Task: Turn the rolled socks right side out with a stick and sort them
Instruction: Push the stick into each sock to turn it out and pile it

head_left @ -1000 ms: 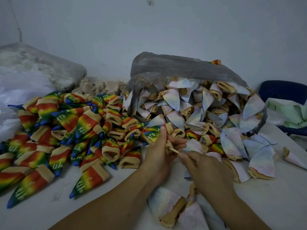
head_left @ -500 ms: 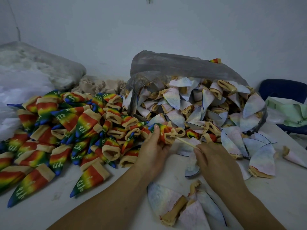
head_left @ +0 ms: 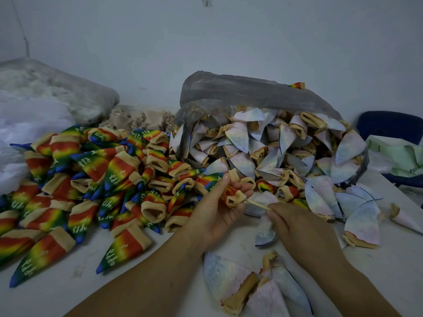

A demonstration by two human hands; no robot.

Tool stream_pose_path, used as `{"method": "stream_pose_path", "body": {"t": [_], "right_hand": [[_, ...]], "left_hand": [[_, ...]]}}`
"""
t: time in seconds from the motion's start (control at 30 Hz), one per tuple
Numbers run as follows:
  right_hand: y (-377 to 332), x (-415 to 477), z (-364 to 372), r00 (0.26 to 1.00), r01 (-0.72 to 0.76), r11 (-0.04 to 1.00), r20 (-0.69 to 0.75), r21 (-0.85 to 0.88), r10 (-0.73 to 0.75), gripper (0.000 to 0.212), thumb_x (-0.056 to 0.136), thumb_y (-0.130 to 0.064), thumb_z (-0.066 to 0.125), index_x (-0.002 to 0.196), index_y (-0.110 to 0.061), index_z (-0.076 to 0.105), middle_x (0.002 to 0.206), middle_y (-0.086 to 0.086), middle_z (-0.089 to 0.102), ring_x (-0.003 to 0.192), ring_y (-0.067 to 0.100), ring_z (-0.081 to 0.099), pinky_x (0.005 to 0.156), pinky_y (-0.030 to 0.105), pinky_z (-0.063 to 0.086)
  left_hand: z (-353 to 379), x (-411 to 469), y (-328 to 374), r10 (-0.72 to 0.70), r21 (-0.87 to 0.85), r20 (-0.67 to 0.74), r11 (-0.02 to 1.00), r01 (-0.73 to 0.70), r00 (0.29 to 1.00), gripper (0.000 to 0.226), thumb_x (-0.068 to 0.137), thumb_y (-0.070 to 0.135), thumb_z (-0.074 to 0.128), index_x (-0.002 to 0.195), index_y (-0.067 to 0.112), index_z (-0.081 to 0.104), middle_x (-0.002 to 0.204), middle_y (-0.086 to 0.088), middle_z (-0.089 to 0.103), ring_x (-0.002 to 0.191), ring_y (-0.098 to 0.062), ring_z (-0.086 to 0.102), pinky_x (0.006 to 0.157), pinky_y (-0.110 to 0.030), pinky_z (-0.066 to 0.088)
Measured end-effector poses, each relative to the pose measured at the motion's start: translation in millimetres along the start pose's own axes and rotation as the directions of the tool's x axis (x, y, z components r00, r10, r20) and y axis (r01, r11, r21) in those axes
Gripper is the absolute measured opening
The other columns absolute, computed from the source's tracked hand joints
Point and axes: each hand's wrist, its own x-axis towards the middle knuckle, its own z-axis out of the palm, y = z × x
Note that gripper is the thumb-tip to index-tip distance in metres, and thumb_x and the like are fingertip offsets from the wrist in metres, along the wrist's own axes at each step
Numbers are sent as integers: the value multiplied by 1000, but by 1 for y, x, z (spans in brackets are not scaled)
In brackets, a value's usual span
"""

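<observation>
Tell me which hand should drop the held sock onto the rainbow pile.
Left. The left hand grips the sock right beside the rainbow pile; the right hand pinches the stick, farther from it.

soft, matt rainbow-dyed knit cloth socks [head_left: 123, 245] with ribbed tan cuffs beside chalky, dull pale inside-out cloth socks [head_left: 240, 136] in a crinkled, faintly glossy grey plastic bag [head_left: 240, 88]; a thin, smooth pale wooden stick [head_left: 257, 205]; a scuffed matt white table top [head_left: 68, 294].

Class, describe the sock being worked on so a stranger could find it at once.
Start at the grey plastic bag spilling pale socks. Just before its mouth, the left hand grips one sock. It alone has a thin stick, pinched by the right hand, poking into its tan cuff.
</observation>
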Motion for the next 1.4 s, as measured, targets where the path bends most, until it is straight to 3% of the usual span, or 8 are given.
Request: {"method": "stream_pose_path", "body": {"t": [0.23,0.37,0.6,0.77,0.97,1.1,1.27,1.4], "right_hand": [[4,5,0,975,109,985,-180,-131,-132,21,68,-3,67,87,-1,73,67,11,66,54,27,64,50,31,53],[6,1,-3,993,-77,997,84,-30,79,26,97,-30,47,117,-26,63,89,-2,71,77,19,67,67,35,54],[1,0,-2,999,24,999,-47,-42,-25,25,75,-6,79,98,-9,73,66,11,69,49,26,64,39,42,52],[2,5,-2,963,226,974,-144,-27,-228,11,82,-4,68,90,-1,74,60,10,68,45,19,63,36,27,49],[2,1,-9,1000,8,993,14,118,-10,47,94,-43,31,109,-19,68,89,8,72,80,29,67,73,43,54],[-7,1,-19,987,99,994,-121,-53,-105,15,74,-16,74,89,-13,75,68,1,71,55,15,66,47,11,36],[-7,-2,-15,997,-37,994,67,-100,43,32,98,-40,36,113,-30,62,94,-2,70,82,13,65,70,33,52],[-16,-3,-8,998,-36,999,-49,0,36,18,90,-27,58,90,-17,73,63,3,66,54,23,62,47,40,51]], "left_hand": [[-2,5,2,126,-51,-1,991,-126,992,38,84,35,63,100,2,72,111,-20,72,100,-25,72,67,-26,60],[-7,9,2,190,16,-50,982,-189,981,46,80,41,66,108,3,69,102,-15,74,80,-14,72,58,-21,57],[-16,10,-1,330,620,-74,754,-216,941,60,83,75,50,67,22,74,65,0,66,57,-8,56,57,-22,43],[-14,9,-2,237,527,-83,835,-159,968,56,68,75,69,81,21,80,63,7,63,56,-5,56,55,-21,39],[-13,8,-3,236,488,-35,852,-190,971,41,76,61,73,86,22,79,61,6,57,56,-5,50,52,-17,37],[-15,11,-1,251,417,-103,889,-187,963,45,67,58,77,88,18,80,70,3,64,63,-7,57,58,-20,43],[-11,12,-2,244,373,-125,910,-182,962,40,75,53,67,82,15,77,59,2,51,54,-9,45,51,-21,38],[-1,11,-2,212,346,-74,922,-175,974,40,96,45,54,73,20,74,54,6,36,48,-6,31,45,-19,30]]}}
